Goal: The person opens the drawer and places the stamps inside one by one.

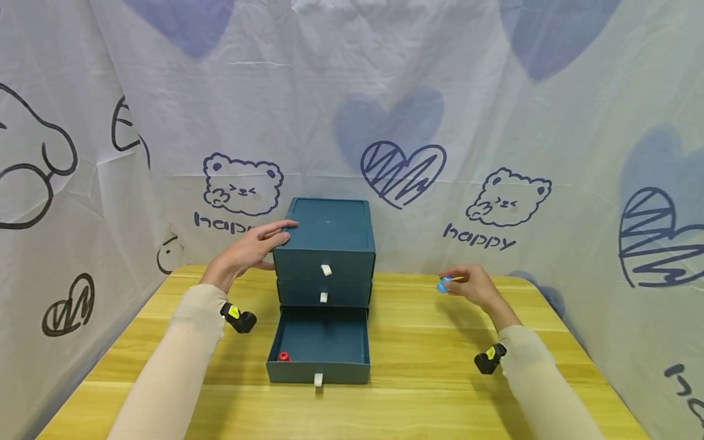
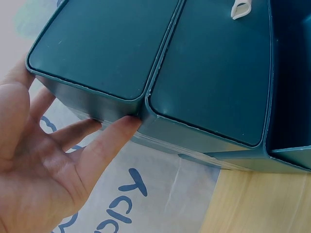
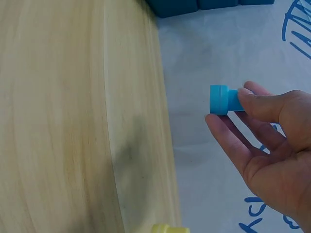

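Observation:
A dark teal drawer cabinet (image 1: 324, 269) stands toward the back of the table, its bottom drawer (image 1: 352, 374) pulled out. Against the cabinet's upper left side lies my left hand (image 1: 249, 252), thumb at the top edge and fingers spread along the side wall, as the left wrist view (image 2: 43, 160) confirms. My right hand (image 1: 472, 286) is raised well to the right of the cabinet. Between thumb and fingers it pinches a small blue stepped cylinder (image 3: 219, 100), wide end outward. Inside the open drawer, a small red ring-topped piece (image 1: 283, 356) sits in the front left corner.
White loop pulls (image 1: 326, 270) mark the drawer fronts. A yellow piece (image 3: 170, 229) pokes in at the right wrist view's lower edge, mostly cut off. The wooden table (image 1: 429, 391) ends at a printed cloth (image 1: 407, 79) hung behind and beside it.

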The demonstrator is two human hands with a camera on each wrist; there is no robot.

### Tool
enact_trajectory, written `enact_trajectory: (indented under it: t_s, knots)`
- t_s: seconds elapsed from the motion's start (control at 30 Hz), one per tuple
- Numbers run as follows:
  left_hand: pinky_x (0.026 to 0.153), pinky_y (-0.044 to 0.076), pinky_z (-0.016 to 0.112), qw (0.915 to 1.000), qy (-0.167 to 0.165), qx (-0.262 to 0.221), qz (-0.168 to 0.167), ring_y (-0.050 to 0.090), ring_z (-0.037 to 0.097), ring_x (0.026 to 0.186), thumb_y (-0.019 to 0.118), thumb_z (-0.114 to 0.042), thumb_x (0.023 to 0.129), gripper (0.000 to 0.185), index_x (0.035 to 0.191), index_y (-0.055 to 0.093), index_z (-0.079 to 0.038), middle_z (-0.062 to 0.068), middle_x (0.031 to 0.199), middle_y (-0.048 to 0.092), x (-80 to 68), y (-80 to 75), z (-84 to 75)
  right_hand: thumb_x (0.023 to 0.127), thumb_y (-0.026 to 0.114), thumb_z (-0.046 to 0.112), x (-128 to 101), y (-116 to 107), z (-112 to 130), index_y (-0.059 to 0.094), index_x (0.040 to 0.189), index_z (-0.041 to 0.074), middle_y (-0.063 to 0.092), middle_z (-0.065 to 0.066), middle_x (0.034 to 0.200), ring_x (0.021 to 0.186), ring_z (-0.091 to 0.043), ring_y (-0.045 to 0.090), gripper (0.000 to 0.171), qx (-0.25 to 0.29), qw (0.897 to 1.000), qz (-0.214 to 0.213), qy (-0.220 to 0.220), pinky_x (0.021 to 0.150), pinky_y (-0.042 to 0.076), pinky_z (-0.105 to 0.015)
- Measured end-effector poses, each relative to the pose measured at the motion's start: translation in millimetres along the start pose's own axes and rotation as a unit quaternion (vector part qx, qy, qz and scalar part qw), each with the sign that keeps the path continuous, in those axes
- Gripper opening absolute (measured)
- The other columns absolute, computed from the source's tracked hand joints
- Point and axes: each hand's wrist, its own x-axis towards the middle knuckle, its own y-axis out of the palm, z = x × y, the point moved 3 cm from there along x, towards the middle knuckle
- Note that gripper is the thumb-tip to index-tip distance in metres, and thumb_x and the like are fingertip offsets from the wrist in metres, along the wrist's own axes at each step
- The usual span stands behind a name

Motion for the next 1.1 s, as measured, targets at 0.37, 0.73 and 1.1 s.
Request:
enact_trajectory:
  t_s: [0.37,0.73,1.1]
  knots:
    - [0.111,0.043,0.068,1.0,-0.001,-0.002,0.001,0.021,0.042,0.159,0.048,-0.041,0.11,0.053,0.16,0.039,-0.029,0.013,0.174,0.018,0.1,0.1,0.3,0.096,0.068,0.001,-7,12,16,0.069,0.126,-0.005,0.065,-0.03,0.131,0.109,-0.036,0.073,0.03,-0.014,0.999,0.05,0.0,0.095,0.062,-0.043]
    - [0.111,0.043,0.068,1.0,0.002,-0.005,0.001,0.021,0.041,0.159,0.048,-0.041,0.109,0.053,0.16,0.039,-0.029,0.012,0.173,0.019,0.7,-0.3,1.0,0.095,0.071,0.007,-13,29,35,0.073,0.122,0.0,0.071,-0.024,0.126,0.105,-0.03,0.075,0.028,-0.022,0.996,0.085,-0.017,0.095,0.062,-0.045]
    - [0.11,0.043,0.069,1.0,-0.002,-0.006,-0.001,0.022,0.042,0.158,0.049,-0.041,0.109,0.052,0.159,0.04,-0.029,0.012,0.173,0.019,1.1,-0.1,1.1,0.098,0.068,0.006,-15,48,49,0.073,0.121,0.0,0.07,-0.027,0.125,0.105,-0.031,0.075,0.024,-0.006,0.991,0.126,-0.041,0.093,0.063,-0.043]
